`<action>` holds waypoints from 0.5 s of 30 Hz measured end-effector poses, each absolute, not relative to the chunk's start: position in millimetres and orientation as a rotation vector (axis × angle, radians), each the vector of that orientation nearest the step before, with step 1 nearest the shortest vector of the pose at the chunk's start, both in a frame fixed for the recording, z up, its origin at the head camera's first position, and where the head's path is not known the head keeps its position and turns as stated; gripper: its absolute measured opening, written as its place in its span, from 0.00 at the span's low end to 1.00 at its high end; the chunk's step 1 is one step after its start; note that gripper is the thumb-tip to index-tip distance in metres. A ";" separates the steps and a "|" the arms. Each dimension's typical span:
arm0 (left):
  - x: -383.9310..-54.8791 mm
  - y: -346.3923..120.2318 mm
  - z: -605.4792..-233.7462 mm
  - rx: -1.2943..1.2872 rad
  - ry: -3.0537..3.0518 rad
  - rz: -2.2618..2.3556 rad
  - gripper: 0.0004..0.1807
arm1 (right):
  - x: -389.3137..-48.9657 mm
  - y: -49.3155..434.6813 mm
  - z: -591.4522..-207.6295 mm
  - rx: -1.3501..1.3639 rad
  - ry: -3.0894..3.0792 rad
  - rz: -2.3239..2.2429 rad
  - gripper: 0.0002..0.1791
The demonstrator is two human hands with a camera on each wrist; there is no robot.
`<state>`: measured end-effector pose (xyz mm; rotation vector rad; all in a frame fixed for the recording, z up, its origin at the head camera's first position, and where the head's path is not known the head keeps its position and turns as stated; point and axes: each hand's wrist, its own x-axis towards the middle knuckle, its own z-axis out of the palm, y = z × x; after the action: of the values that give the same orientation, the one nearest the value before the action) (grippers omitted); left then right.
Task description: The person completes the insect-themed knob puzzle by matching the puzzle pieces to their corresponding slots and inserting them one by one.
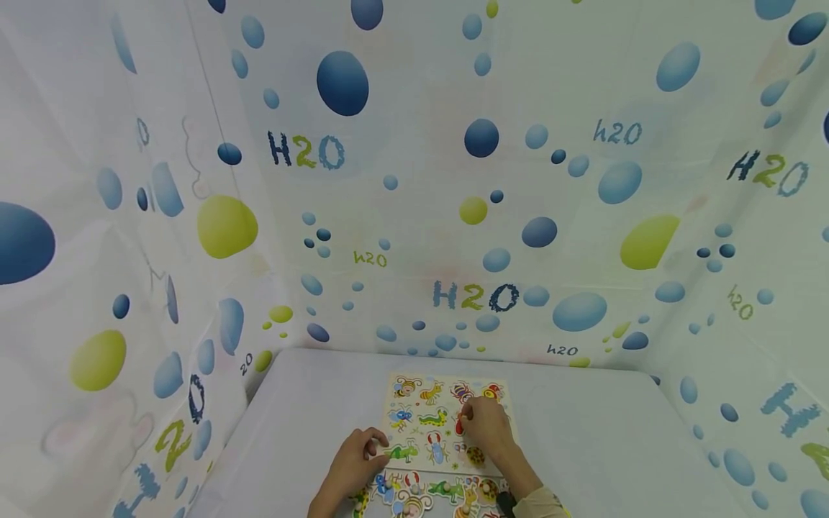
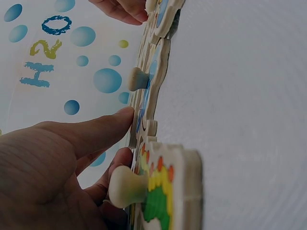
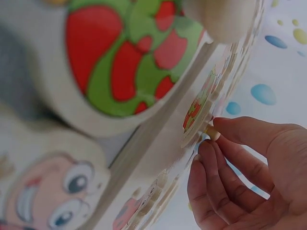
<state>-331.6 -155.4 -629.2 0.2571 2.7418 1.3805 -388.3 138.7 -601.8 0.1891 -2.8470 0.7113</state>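
A pale puzzle board (image 1: 414,394) printed with insects lies on the white table. My right hand (image 1: 487,429) is over its right part. In the right wrist view, the thumb and fingertips of this hand (image 3: 240,167) pinch the small wooden knob of a red-and-green puzzle piece (image 3: 196,112) at the board. My left hand (image 1: 355,460) rests at the board's lower left edge, thumb and forefinger apart. In the left wrist view, the left thumb (image 2: 103,127) touches that edge, beside a green-and-yellow knobbed piece (image 2: 160,187); the other fingers are partly hidden behind its knob.
Several loose insect pieces with knobs, among them a green grasshopper (image 1: 447,489) and a bee (image 1: 409,506), lie along the board's near edge. White sheeting (image 1: 414,180) with blue and green drops stands behind and beside the table (image 1: 583,432).
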 end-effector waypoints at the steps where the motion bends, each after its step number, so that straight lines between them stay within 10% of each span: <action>1: -331.4 -155.4 -629.0 0.265 2.745 1.378 0.11 | -388.3 138.7 -601.9 0.187 -2.850 0.712 0.10; 15: -331.1 -155.4 -629.2 0.265 2.761 1.375 0.11 | -388.9 139.9 -604.2 0.216 -2.851 0.700 0.08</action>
<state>-331.1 -155.4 -629.2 0.2654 2.7614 1.3749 -388.9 139.9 -604.2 0.2156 -2.8509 0.7000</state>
